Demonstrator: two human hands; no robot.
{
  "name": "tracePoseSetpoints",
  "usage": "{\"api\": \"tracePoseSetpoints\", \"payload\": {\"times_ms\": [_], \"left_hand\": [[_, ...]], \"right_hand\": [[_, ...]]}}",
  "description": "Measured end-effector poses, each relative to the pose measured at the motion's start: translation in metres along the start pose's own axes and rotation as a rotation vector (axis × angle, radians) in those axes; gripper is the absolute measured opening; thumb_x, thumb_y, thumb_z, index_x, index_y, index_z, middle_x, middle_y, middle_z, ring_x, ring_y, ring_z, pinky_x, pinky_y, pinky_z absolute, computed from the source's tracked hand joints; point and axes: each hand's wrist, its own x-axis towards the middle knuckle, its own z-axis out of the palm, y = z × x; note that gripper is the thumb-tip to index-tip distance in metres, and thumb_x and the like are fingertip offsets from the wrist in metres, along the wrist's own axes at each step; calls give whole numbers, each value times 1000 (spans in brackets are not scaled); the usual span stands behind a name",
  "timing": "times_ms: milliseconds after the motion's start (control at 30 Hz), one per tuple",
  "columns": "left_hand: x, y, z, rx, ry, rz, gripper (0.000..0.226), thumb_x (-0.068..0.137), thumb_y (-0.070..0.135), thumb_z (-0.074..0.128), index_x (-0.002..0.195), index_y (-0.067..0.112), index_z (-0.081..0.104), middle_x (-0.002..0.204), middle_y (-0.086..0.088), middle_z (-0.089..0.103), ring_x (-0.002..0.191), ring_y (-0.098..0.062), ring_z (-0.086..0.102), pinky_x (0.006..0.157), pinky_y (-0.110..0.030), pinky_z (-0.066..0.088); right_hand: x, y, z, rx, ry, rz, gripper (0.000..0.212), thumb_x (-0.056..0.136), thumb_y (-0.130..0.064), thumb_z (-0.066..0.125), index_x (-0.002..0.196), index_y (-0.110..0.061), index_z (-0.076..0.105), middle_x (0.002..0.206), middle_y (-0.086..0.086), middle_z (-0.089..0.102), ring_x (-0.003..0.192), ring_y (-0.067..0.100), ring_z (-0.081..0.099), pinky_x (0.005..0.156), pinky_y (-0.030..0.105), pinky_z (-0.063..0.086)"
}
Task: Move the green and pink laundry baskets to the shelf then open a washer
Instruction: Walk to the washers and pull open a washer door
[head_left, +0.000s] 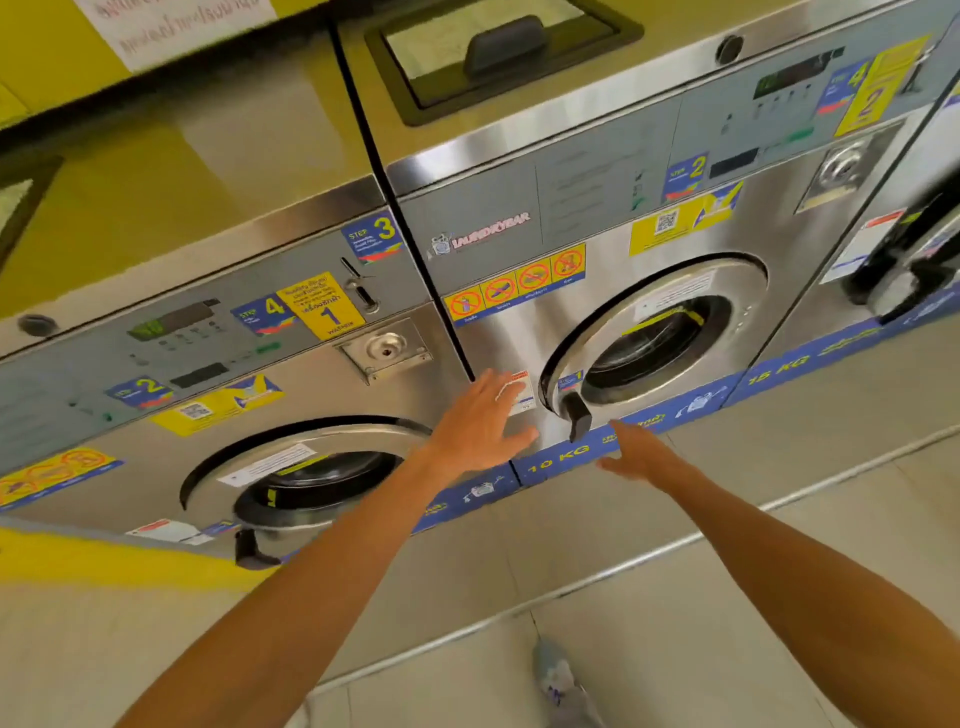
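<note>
A steel front-loading washer (519, 171) marked 10 KG stands in front of me, its round glass door (654, 338) closed. A black door handle (577, 415) sticks out at the door's lower left. My left hand (480, 423) is spread flat against the steel front, just left of the handle. My right hand (636, 452) is held out with fingers apart, just below and right of the handle, not touching it. Both hands hold nothing. No laundry baskets or shelf are in view.
A second washer (218, 389) stands to the left with its door shut and its own black handle (249, 548). A third machine (893, 260) is at the right edge. Pale tiled floor (701, 649) lies below, with my shoe (563, 680) on it.
</note>
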Motion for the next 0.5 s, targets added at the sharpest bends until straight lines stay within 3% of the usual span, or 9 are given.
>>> {"api": "tracePoseSetpoints", "payload": {"times_ms": [133,300,400,500], "left_hand": [[45,-15,12,47,33,89,72,97,54,48,155,15,29,167,-9,16,155,-30,5,125,-46,10],[67,-31,32,234,130,237,70,97,52,48,152,10,37,166,-13,19,155,-28,9,124,-45,11],[70,-37,42,289,187,267,68,97,51,48,150,10,39,166,-13,19,155,-29,12,124,-45,13],[72,-43,51,338,213,262,69,97,51,46,152,10,37,167,-13,14,156,-28,9,125,-45,15]], "right_hand": [[52,-6,14,130,52,29,87,90,-39,70,156,-9,21,149,20,44,138,37,43,110,47,39],[103,0,28,253,112,35,88,82,-42,78,151,-9,34,146,16,49,133,35,49,107,46,44],[124,-3,33,335,149,30,79,75,-41,81,140,-14,45,126,12,62,111,32,63,95,44,53],[138,-3,45,348,169,22,71,76,-35,77,136,-14,45,112,15,66,96,33,67,85,44,58]]}}
